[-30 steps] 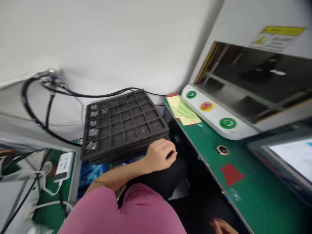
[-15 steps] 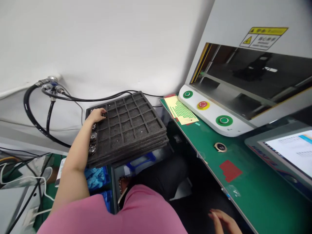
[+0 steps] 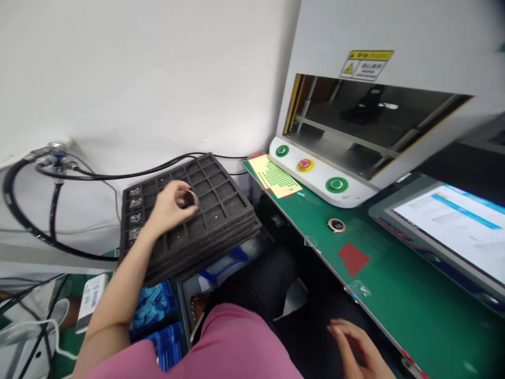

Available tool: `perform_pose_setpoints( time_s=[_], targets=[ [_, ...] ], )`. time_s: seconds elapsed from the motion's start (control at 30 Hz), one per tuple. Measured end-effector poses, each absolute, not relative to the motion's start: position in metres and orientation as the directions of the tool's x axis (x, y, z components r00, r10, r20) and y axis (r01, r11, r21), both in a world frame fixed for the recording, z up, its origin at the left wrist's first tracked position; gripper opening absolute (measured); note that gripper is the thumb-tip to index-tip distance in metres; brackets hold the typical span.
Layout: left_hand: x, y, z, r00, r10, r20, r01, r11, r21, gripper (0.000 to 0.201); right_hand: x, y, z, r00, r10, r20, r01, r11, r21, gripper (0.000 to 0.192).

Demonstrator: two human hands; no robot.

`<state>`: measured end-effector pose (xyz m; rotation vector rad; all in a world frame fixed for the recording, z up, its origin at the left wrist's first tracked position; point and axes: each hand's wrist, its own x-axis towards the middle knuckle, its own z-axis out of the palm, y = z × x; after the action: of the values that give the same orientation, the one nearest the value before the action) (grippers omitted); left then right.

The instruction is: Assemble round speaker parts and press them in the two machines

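My left hand (image 3: pixel 171 210) is closed on a round watch case (image 3: pixel 189 198) with a dark face and a gold-toned rim. It hangs over the black foam tray (image 3: pixel 232 205), which is divided into square pockets and tops a stack of such trays. Small metallic watch parts (image 3: pixel 135 218) sit in the pockets of the tray's left column. My right hand (image 3: pixel 361 350) is low at the bottom right, beside the bench edge. Its thumb and fingertips come together, and nothing shows between them. On the green bench (image 3: pixel 394 295) lies another round gold-rimmed watch (image 3: pixel 336 225).
A white press machine (image 3: pixel 323 184) with green and red buttons stands at the back right. A screen (image 3: pixel 453 221) is at the right. A yellow sheet of green dots (image 3: pixel 276 176) and a red patch (image 3: pixel 353 259) lie on the bench. Blue bins (image 3: pixel 152 308) sit below the tray.
My left hand has lifted from the tray's left side and moved right, with the watch case now visible in its fingers. The camera view has shifted a little to the right.
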<state>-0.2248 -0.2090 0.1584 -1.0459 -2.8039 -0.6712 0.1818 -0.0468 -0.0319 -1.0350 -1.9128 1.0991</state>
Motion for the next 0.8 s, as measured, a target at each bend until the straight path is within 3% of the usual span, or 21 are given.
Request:
perform_pose_setpoints(
  time_s=[0.07,0.13,0.27,0.37,0.47,0.63,0.73,0.8],
  targets=[
    [-0.175,-0.177,0.146,-0.522,0.809,0.268,0.764,0.305,0.568,0.043,0.163,-0.049,-0.003,-0.42,0.886,0.196,0.169,0.289,-0.942,0.036],
    [-0.13,-0.145,0.134,-0.31,0.885,0.346,0.795,0.042,0.605,0.038,0.149,-0.051,0.028,-0.384,0.895,0.225,0.055,0.266,-0.963,0.028],
    [-0.069,-0.093,0.122,-0.027,0.898,0.438,0.755,-0.269,0.598,0.042,0.141,-0.052,0.076,-0.329,0.911,0.249,-0.009,0.261,-0.965,0.019],
    [-0.046,-0.067,0.125,0.152,0.85,0.504,0.682,-0.459,0.569,0.044,0.146,-0.052,0.096,-0.331,0.927,0.176,-0.038,0.173,-0.984,0.017],
    [-0.032,-0.052,0.129,0.25,0.791,0.558,0.609,-0.577,0.544,0.049,0.151,-0.049,0.107,-0.343,0.932,0.118,-0.117,0.082,-0.99,0.021],
    [-0.016,-0.046,0.126,0.319,0.711,0.627,0.522,-0.684,0.509,0.056,0.156,-0.046,0.117,-0.277,0.955,0.102,-0.141,0.065,-0.988,0.021],
    [-0.015,-0.045,0.13,0.37,0.727,0.578,0.468,-0.683,0.56,0.059,0.157,-0.05,0.119,-0.243,0.966,0.092,-0.118,0.065,-0.991,0.018],
    [-0.022,-0.041,0.141,0.457,0.759,0.464,0.438,-0.646,0.625,0.057,0.158,-0.053,0.12,-0.195,0.978,0.071,-0.103,0.052,-0.993,0.019]
  ],
)
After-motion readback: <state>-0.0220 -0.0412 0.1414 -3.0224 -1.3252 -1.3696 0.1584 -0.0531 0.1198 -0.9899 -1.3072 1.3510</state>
